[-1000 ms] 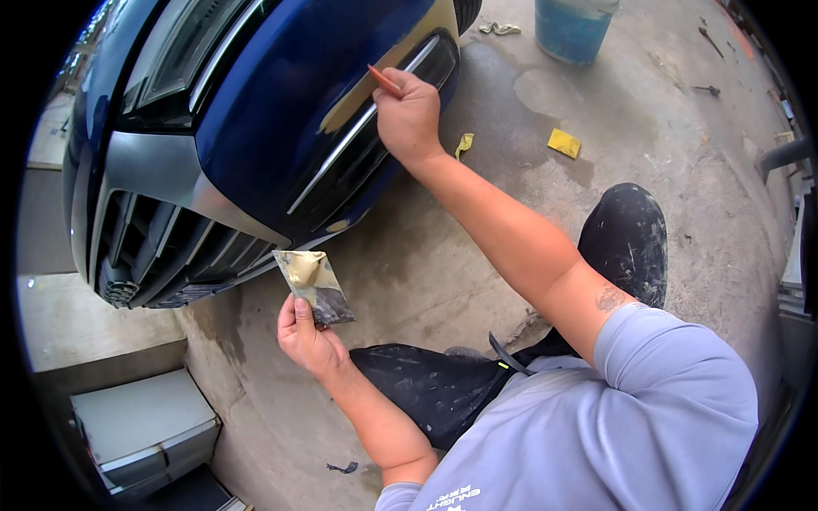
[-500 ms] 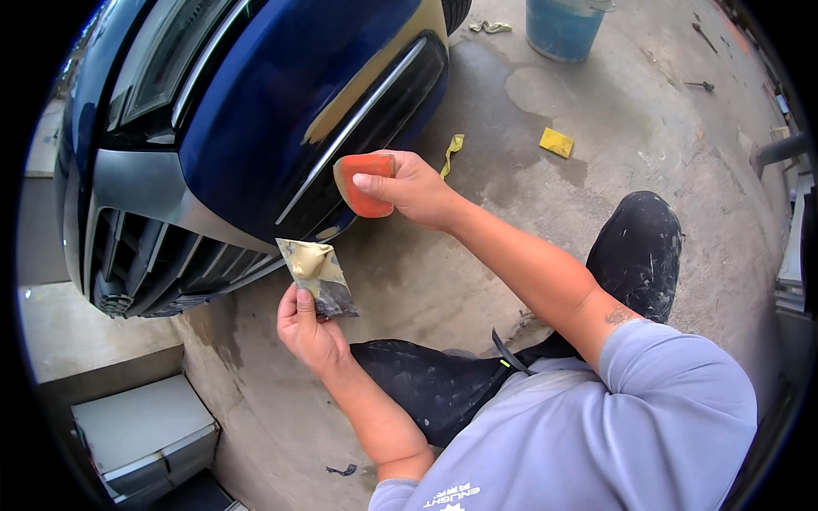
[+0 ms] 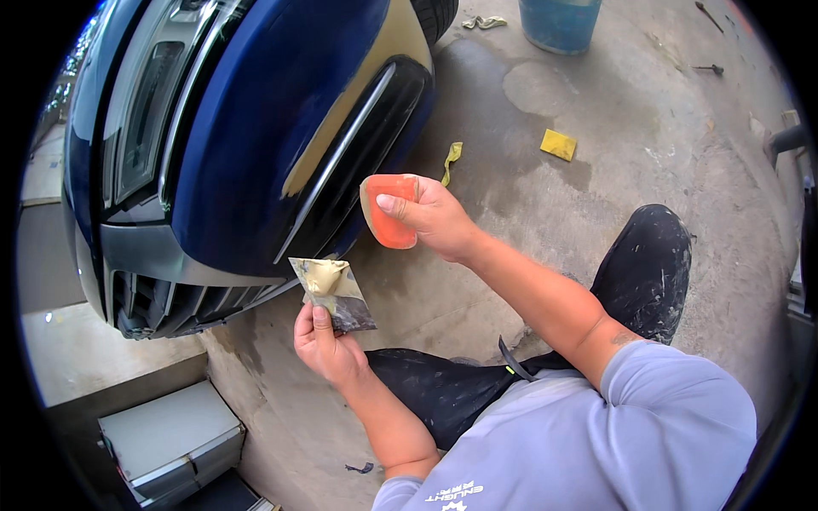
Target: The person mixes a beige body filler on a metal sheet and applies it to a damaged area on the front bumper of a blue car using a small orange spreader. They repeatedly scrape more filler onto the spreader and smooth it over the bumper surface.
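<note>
In my right hand (image 3: 439,220) is an orange, flat putty spreader (image 3: 390,223), pinched with the thumb on its face and its pale curved edge turned left. My left hand (image 3: 331,347) grips the lower corner of a thin metal putty plate (image 3: 348,311). A mound of cream-coloured putty (image 3: 325,276) sits on the plate's upper part; the lower part is dark. Both tools are held apart, in front of a dark blue car bumper (image 3: 264,128). A beige patch of filler (image 3: 336,128) runs along the bumper beside a black trim recess (image 3: 362,149).
A blue bucket (image 3: 558,25) stands at the far side. On the concrete floor lie a yellow rectangular pad (image 3: 558,145), a yellow strip (image 3: 452,163) and a crumpled scrap (image 3: 484,22). White-topped boxes (image 3: 170,430) are at lower left. My knee (image 3: 648,255) is at the right.
The view has shifted, with the car appearing further left and lower. My right hand with the spreader has come down and right in the picture; the spreader and plate stay held.
</note>
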Demonstrator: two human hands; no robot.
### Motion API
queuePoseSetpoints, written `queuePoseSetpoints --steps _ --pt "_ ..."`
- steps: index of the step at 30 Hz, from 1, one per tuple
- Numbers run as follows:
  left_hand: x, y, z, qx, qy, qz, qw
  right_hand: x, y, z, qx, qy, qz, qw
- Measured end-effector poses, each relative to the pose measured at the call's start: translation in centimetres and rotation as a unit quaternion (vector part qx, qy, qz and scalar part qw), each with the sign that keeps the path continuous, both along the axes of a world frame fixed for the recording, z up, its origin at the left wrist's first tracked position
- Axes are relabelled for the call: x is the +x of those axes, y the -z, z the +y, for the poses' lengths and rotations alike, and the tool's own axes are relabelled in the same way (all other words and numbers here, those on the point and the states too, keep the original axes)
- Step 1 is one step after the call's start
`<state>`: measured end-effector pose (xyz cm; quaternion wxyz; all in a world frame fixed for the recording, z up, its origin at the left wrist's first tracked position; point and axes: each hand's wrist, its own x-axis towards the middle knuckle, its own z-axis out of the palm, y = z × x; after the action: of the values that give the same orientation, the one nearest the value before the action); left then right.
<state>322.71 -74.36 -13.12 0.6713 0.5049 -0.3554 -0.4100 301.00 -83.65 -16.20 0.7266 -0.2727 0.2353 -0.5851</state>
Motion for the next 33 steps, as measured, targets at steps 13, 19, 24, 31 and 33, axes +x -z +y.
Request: queuePoseSetpoints --steps 13,19,24,31,33 --pt "-13.7 -9.9 -3.0 -0.007 -0.059 -0.16 0.985 -12.6 -8.1 0.1 -0.244 0.195 0.348 0.884" --pt "-18.7 -13.4 -3.5 -0.001 -0.069 -0.248 0.966 -15.8 -12.5 -1.3 -0.494 0.287 0.47 0.673" --pt "-18.7 -14.6 -2.8 0.015 -0.078 -0.267 0.96 -17.4 -12.6 -2.6 -0.528 0.248 0.487 0.65" --pt "-16.1 -14.7 -1.6 0.057 -0.041 -0.287 0.955 -17.5 -13.4 -4.6 -0.639 0.121 0.46 0.605" --pt "-15.8 -15.2 -1.4 0.07 -0.032 -0.282 0.956 -16.8 -13.3 -4.9 -0.648 0.105 0.468 0.592"
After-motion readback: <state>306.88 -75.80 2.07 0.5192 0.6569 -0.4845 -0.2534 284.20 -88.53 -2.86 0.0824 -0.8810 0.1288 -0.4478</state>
